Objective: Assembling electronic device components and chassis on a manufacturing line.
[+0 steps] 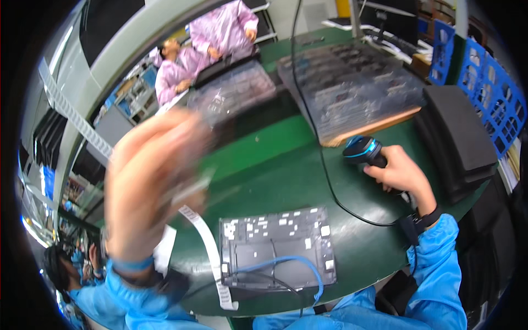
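My right hand (400, 173) is wrapped round the handle of a black handheld barcode scanner (360, 147) with blue-lit trim, held over the right of the green table. My left hand (151, 176) is raised at the left, close to the camera and smeared by motion. A pale blur lies beside its fingers, and I cannot make out whether it is held. On the table in front of me lies a dark, flat rectangular panel (234, 234) dotted with small white stickers. Along its left edge runs a curled white strip of labels (208, 240). A blue cord (311, 264) crosses the panel.
A black cable (328, 179) loops over the green table (275, 190). Clear plastic trays (357, 91) fill the far right, beside stacked black foam pads (456, 132) and a blue perforated rack (478, 77). People in pink work clothes (223, 30) are across the table; another person is at lower left.
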### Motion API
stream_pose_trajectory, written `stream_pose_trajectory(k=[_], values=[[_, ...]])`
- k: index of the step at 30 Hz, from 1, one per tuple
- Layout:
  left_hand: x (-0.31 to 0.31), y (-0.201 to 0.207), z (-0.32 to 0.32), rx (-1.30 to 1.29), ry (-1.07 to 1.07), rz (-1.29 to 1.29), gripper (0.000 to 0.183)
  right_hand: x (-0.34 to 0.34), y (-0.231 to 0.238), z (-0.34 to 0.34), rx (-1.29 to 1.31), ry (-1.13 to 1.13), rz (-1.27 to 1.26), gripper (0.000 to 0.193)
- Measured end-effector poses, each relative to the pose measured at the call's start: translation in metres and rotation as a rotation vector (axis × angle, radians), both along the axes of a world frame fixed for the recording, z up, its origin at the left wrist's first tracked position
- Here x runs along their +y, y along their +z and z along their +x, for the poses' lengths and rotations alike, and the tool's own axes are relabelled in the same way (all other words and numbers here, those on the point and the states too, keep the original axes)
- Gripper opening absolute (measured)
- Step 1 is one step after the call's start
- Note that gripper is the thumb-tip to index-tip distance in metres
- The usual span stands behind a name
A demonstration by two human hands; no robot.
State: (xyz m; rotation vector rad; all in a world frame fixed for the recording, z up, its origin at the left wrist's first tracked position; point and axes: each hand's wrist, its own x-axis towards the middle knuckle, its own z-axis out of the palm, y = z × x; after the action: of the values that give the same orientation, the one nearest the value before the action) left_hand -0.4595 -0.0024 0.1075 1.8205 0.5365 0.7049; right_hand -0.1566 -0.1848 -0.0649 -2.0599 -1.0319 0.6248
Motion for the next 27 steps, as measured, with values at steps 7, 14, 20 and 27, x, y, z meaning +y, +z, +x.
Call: stream_pose_trajectory(k=[7, 14, 20, 27], values=[[-0.044, -0.091, -0.446, -0.484, 0.343, -0.312, 0.057, 0.016, -0.007, -0.036, -0.648, -0.232, 0.674, 0.028], [-0.104, -0.119, -0.336, -0.093, 0.813, -0.3, 0.051, 0.052, 0.014, -0.197, -0.212, 0.816, 0.336, 0.023], [-0.077, -0.157, -0.24, 0.498, 0.314, 0.178, 0.029, 0.105, 0.001, -0.252, -0.196, 1.031, 0.191, 0.021], [-0.017, -0.161, -0.207, 0.085, 0.44, -0.164, 0.022, 0.165, 0.008, -0.305, -0.447, 1.22, 0.189, 0.027]])
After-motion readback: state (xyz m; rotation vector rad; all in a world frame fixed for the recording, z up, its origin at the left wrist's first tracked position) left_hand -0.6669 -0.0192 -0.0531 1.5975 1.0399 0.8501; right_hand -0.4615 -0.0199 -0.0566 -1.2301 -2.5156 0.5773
